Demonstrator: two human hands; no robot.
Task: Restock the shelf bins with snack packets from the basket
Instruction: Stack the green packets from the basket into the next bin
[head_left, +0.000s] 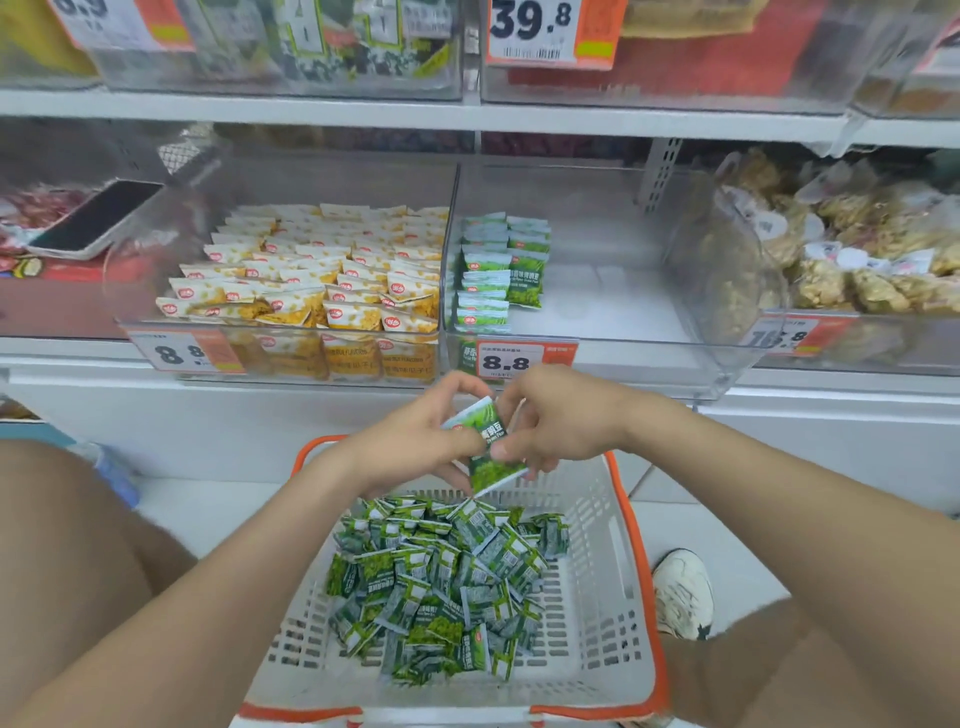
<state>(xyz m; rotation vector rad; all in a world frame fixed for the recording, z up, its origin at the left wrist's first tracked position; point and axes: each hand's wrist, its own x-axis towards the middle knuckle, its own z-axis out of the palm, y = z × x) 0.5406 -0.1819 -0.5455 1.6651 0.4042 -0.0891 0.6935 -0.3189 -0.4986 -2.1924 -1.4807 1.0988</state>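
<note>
Packets (491, 447), green, are pinched between left hand (415, 441) and right hand (558, 415) just above the basket (640, 545), probably being squared so they stand in rows like those at the left of the far bin (623, 249).

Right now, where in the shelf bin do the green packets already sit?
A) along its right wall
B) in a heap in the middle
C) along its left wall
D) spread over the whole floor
C: the green packets stand in rows against the left wall of the clear bin.
</note>
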